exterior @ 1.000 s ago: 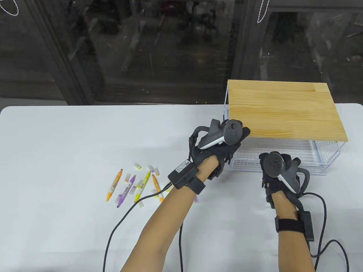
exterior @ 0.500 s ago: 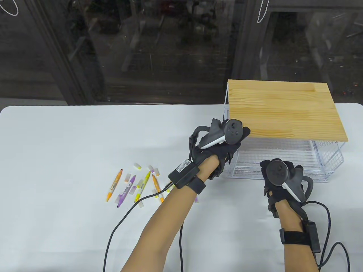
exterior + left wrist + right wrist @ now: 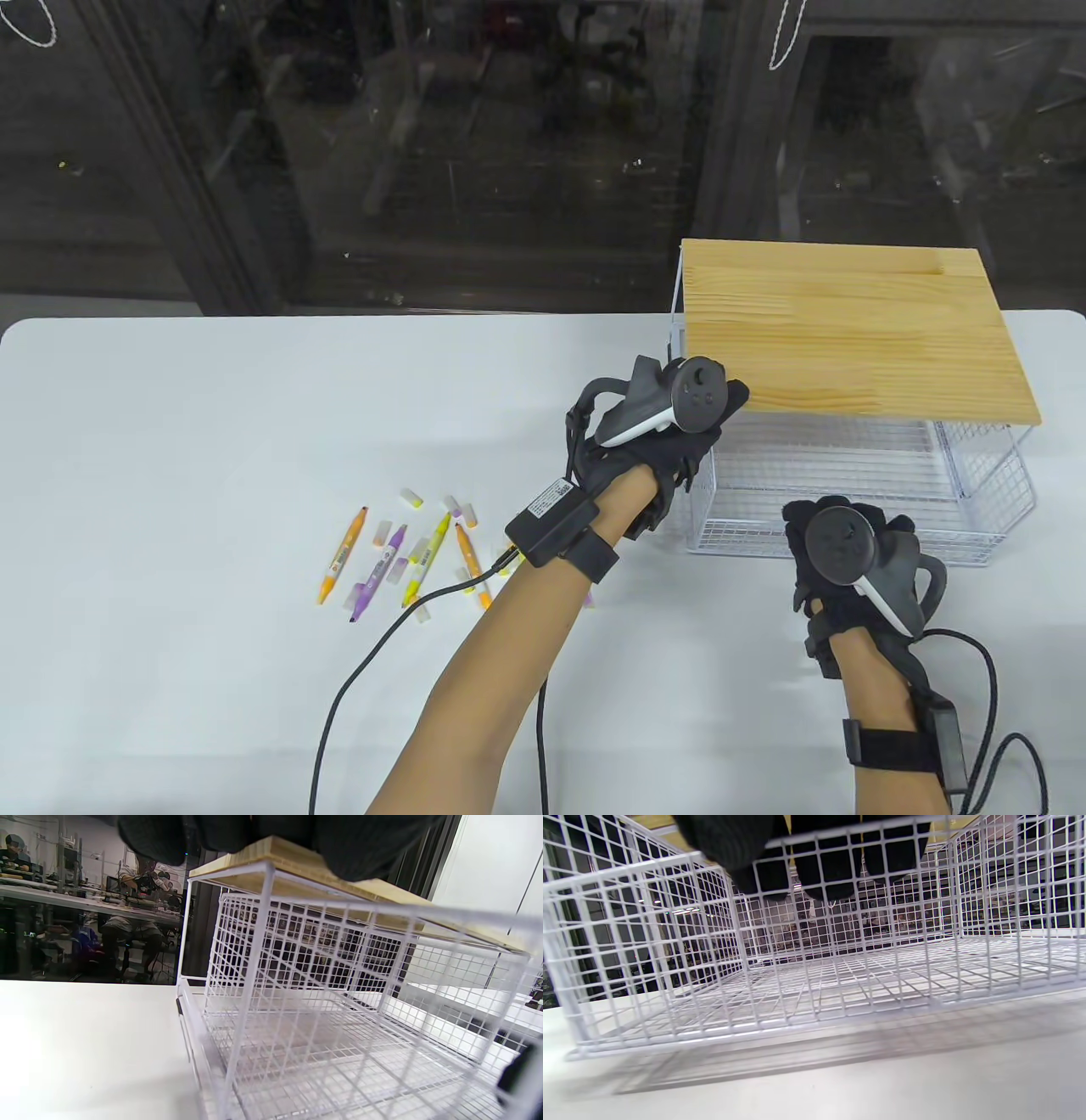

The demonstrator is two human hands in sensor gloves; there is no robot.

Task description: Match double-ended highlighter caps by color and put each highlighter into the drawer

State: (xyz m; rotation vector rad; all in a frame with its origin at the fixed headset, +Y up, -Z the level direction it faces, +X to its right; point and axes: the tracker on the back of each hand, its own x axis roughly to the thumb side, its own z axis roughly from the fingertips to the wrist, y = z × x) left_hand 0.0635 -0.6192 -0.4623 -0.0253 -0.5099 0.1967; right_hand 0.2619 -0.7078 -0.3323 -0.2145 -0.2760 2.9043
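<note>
My right hand (image 3: 853, 564) is at the front wall of the white wire drawer (image 3: 857, 501); in the right wrist view my fingers (image 3: 814, 878) are hooked over its top wire, so they grip the drawer. The drawer sticks out from under the wooden top (image 3: 848, 331). My left hand (image 3: 657, 424) lies on the front left corner of this wooden top; whether its fingers are curled I cannot tell. The highlighters (image 3: 390, 556) and loose caps (image 3: 412, 497) lie on the white table (image 3: 170, 424), well apart on the left.
</note>
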